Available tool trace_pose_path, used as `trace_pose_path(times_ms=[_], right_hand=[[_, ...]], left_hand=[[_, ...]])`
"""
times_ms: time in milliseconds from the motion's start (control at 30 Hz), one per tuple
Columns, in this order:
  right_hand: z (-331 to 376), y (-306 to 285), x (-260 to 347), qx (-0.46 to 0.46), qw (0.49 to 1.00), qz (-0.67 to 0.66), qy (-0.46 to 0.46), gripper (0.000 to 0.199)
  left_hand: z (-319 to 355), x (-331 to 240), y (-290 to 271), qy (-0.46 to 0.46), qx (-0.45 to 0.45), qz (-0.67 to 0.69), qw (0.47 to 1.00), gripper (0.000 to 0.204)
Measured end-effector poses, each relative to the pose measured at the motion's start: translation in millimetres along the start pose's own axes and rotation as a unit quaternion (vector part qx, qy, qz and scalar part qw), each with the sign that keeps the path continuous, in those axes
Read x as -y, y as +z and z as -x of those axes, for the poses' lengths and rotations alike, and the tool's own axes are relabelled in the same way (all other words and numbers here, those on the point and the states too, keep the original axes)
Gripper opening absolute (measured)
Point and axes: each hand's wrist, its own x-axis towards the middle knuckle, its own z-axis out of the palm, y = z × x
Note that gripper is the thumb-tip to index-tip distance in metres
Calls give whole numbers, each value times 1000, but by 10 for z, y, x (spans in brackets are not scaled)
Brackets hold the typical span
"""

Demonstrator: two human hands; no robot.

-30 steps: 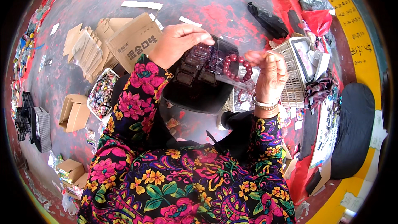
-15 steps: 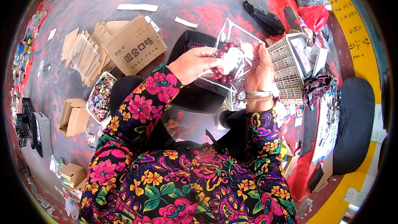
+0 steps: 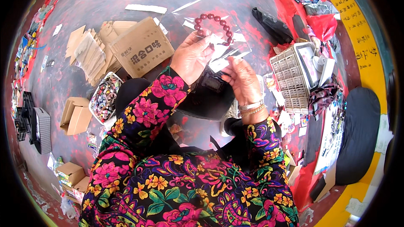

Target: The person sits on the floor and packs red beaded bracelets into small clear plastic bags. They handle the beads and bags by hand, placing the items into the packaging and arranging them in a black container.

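My right hand (image 3: 243, 80) pinched the lower edge of the clear plastic bag (image 3: 223, 46), and my left hand (image 3: 191, 56) gripped its side, nearer to the beads. The dark red bead bracelet (image 3: 212, 28) lay inside, just beyond my left fingertips, its ring facing me. Further left sat a cardboard box (image 3: 141, 46).

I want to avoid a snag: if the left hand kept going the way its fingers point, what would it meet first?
Probably the bead bracelet in the clear bag, just beyond the left hand; depth is unclear.

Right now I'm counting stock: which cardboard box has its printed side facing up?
The large brown box beside the left hand; the smaller boxes show plain flaps.
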Motion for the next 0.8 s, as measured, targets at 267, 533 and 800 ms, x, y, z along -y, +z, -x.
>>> trace_pose_path(times_ms=[267, 533, 800], right_hand=[[-22, 182, -137, 12, 997, -56, -58, 14], [-32, 124, -24, -8, 985, 7, -171, 5], [13, -249, 429, -76, 844, 436, -303, 12]], left_hand=[[124, 35, 237, 19, 48, 27, 998, 22], [111, 111, 109, 10, 67, 10, 998, 21], [23, 69, -38, 35, -290, -209, 933, 52]])
